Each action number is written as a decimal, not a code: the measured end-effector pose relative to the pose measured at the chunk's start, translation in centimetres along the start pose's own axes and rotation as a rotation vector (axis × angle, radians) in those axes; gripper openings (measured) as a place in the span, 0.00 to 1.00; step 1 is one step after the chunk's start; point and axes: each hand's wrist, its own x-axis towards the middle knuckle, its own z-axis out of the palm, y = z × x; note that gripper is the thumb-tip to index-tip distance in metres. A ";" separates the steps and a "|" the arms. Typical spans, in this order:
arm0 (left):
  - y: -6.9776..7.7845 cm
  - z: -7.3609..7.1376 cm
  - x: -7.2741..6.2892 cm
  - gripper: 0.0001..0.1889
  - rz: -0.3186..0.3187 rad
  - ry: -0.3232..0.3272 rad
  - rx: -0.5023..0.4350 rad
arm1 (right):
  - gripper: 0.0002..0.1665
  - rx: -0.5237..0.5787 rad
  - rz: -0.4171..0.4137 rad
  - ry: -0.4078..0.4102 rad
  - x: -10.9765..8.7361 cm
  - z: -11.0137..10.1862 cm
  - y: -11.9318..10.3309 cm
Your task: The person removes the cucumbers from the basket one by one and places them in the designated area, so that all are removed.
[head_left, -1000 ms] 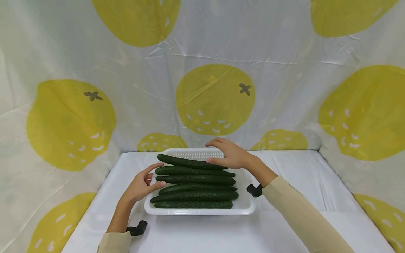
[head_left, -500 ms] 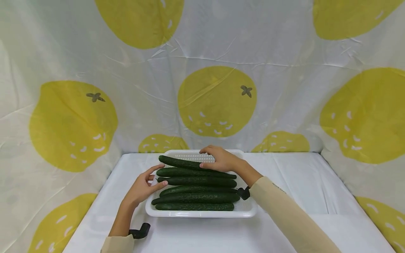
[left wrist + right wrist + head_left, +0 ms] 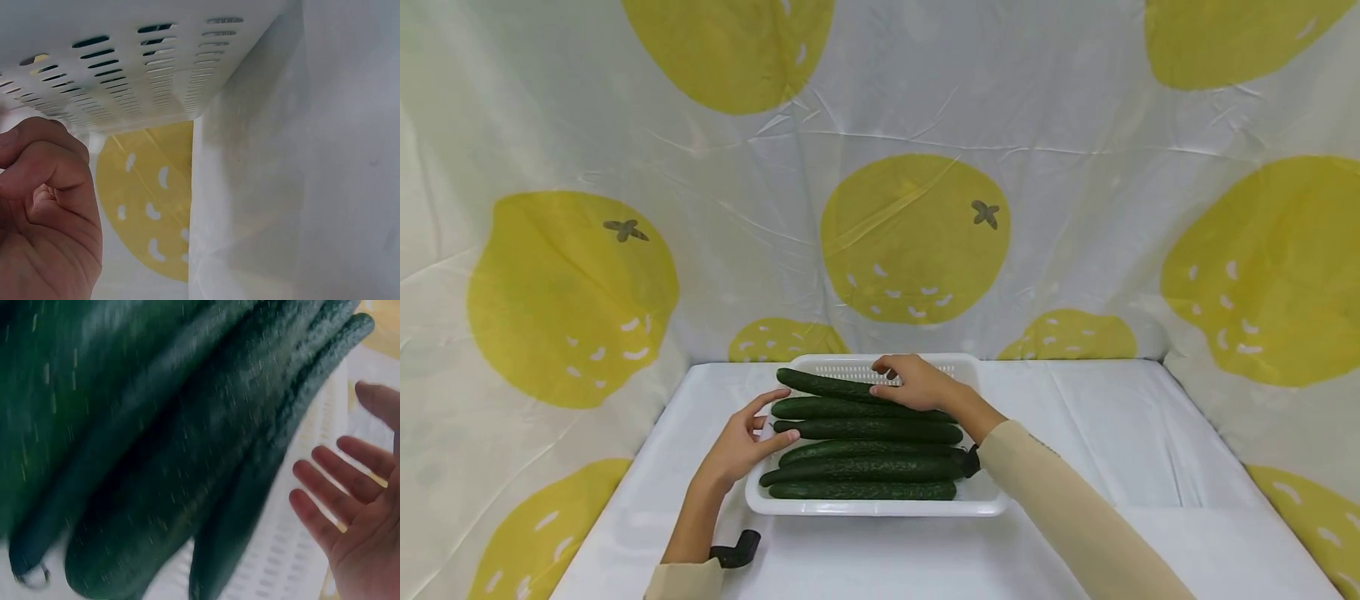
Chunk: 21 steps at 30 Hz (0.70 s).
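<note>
Several dark green cucumbers lie side by side in a white perforated basket (image 3: pixel 880 507). My left hand (image 3: pixel 730 446) holds the basket's left rim, its thumb reaching in over the cucumber ends and some fingers bent outside the wall. In the left wrist view those curled fingers (image 3: pixel 47 165) are beside the slotted wall. Over the back of the basket, my right hand (image 3: pixel 921 385) has its thumb at the rearmost cucumber (image 3: pixel 820 383), which lies slanted. The right wrist view shows spread, relaxed fingers (image 3: pixel 337 475) beside the cucumbers (image 3: pixel 144 506), with a gap between.
The basket stands on a white-covered table (image 3: pixel 1075 417). Behind it hangs a cloth with yellow lemon print (image 3: pixel 917 237). A black wrist mount (image 3: pixel 737 550) sits on the left arm; another black mount (image 3: pixel 972 461) on the right wrist overlaps the cucumbers' right ends.
My right hand has moved left and slightly down along the rearmost cucumber, with its forearm following. The left hand stays at the basket's left rim. The cucumbers keep their places.
</note>
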 end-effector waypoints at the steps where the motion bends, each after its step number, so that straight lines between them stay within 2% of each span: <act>1: 0.0 0.0 0.0 0.39 -0.002 0.000 0.003 | 0.33 -0.004 0.009 -0.006 0.1 0.2 0.0; 9: -0.2 -0.3 -0.2 0.40 0.015 0.019 0.001 | 0.34 0.021 0.046 -0.078 0.3 0.9 -0.1; 15: -0.2 -0.3 0.0 0.40 0.012 0.010 -0.005 | 0.36 -0.091 0.059 -0.097 0.6 1.3 -0.6; 21: -0.1 0.0 -0.1 0.39 -0.015 -0.009 -0.051 | 0.33 -0.194 0.097 -0.082 0.6 2.0 -1.1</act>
